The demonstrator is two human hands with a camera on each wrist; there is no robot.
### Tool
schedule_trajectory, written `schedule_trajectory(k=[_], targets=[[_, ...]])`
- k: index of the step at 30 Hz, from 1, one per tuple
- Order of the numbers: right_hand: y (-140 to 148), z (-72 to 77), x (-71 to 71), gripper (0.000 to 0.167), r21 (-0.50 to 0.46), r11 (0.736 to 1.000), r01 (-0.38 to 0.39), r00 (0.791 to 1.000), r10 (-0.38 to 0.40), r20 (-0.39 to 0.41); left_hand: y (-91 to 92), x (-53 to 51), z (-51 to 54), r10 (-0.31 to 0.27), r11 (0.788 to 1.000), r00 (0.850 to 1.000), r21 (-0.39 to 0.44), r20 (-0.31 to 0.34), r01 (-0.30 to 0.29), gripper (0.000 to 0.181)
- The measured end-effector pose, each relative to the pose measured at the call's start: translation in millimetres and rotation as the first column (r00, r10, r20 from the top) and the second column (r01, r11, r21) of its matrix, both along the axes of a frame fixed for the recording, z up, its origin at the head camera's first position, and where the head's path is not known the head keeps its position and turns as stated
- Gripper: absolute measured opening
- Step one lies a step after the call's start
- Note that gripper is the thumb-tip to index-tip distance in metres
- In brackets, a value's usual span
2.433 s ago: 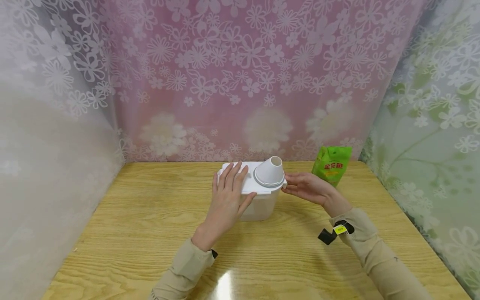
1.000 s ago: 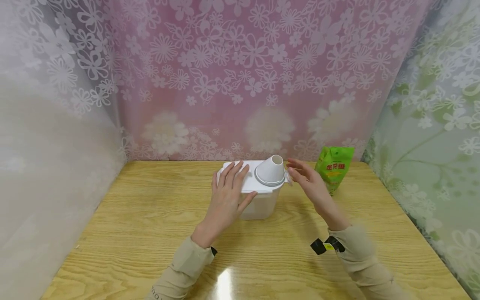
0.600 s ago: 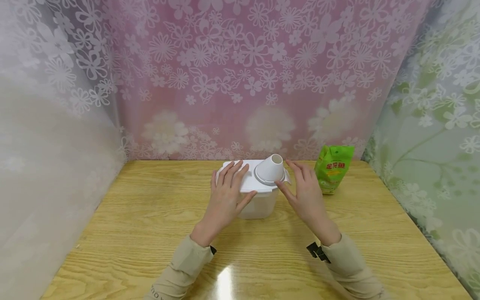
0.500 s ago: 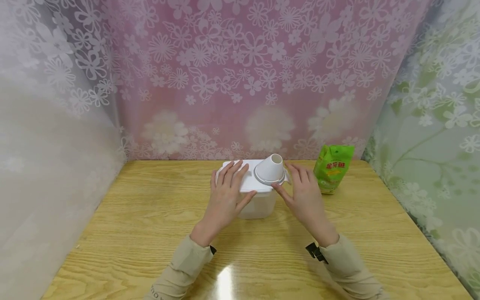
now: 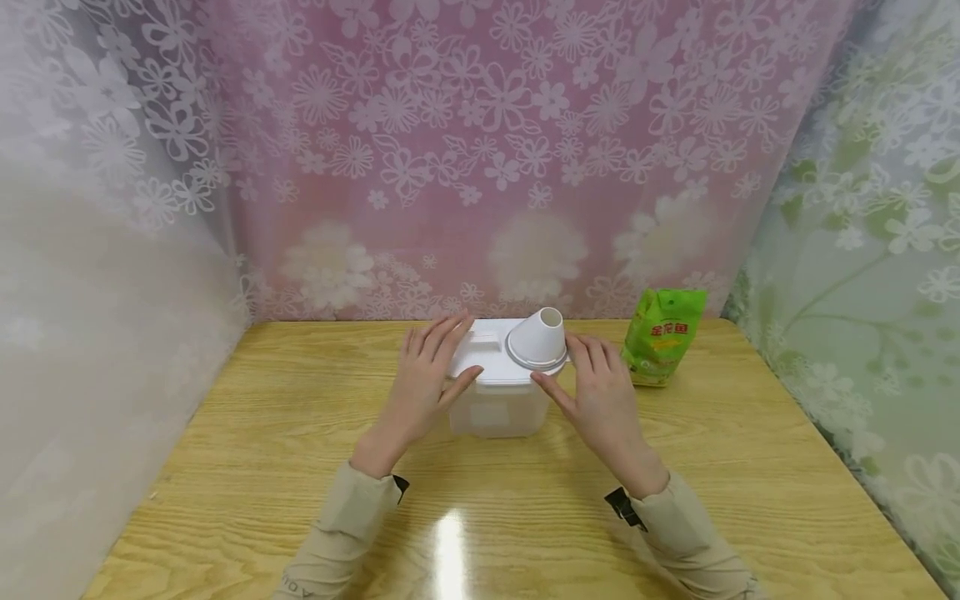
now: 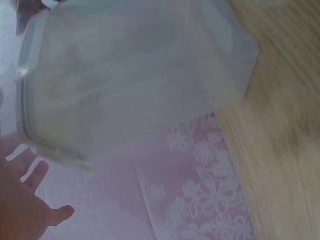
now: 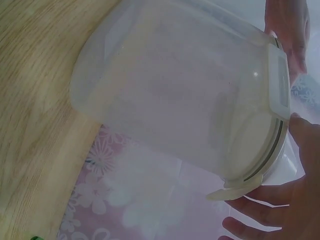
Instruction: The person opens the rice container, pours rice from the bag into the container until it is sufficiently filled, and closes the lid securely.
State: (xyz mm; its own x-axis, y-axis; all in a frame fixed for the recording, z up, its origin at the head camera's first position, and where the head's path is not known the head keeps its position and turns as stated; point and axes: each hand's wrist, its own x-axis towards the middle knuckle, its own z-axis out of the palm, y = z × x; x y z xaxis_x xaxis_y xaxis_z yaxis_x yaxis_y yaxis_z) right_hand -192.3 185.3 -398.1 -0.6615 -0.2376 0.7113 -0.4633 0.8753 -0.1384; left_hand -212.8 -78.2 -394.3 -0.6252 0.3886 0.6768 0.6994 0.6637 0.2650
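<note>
A translucent storage container point(image 5: 498, 414) stands upright on the table, under a white lid point(image 5: 489, 360) with a raised handle point(image 5: 483, 341). A white cone-shaped cup point(image 5: 537, 338) sits at the lid's right end, its small opening upward. My left hand point(image 5: 424, 373) is at the lid's left end, fingers fairly straight and thumb near the front edge. My right hand point(image 5: 606, 400) is at the right end; its thumb touches the front rim. In the right wrist view, a side latch point(image 7: 235, 192) sticks out from the rim, and an extended finger touches it.
A green printed bag point(image 5: 664, 337) stands upright just right of and behind my right hand. The wooden table point(image 5: 300, 467) ends at a pink floral curtain point(image 5: 450, 250) at the back, with pale floral sheets on both sides.
My right hand has moved from beside the lid's right end to over its right end and front rim. My left hand has slid left off the lid top, uncovering the handle.
</note>
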Motion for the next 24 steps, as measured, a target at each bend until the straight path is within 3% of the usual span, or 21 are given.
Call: schedule_trajectory(k=[3,6,12,17,24], targets=[[0,0.9,0.8,0.090,-0.002,1.000,0.006,1.000,-0.006,0.005,-9.7,-4.4,1.2,0.030,1.000,0.999,0.007,0.031,-0.030,0.074],[-1,1.6,1.9,0.095,-0.008,1.000,0.007,1.000,-0.007,0.022,-18.4,-7.7,-0.5,0.053,0.999,0.993,-0.011,0.106,-0.052,0.075],[-2,4.0,5.1,0.096,-0.019,1.000,0.013,0.998,-0.012,0.061,-25.1,-8.9,-2.1,0.051,0.998,0.961,-0.042,0.271,-0.041,0.068],[-2,6.6,6.6,0.085,-0.022,1.000,0.022,0.996,-0.020,0.089,-24.7,-7.9,-1.8,0.052,0.998,0.954,-0.038,0.297,-0.043,0.064],[-1,10.8,5.9,0.076,-0.037,0.999,0.009,0.979,-0.001,0.202,-25.6,-1.2,-2.9,0.041,0.999,0.952,-0.008,0.304,-0.040,0.065]])
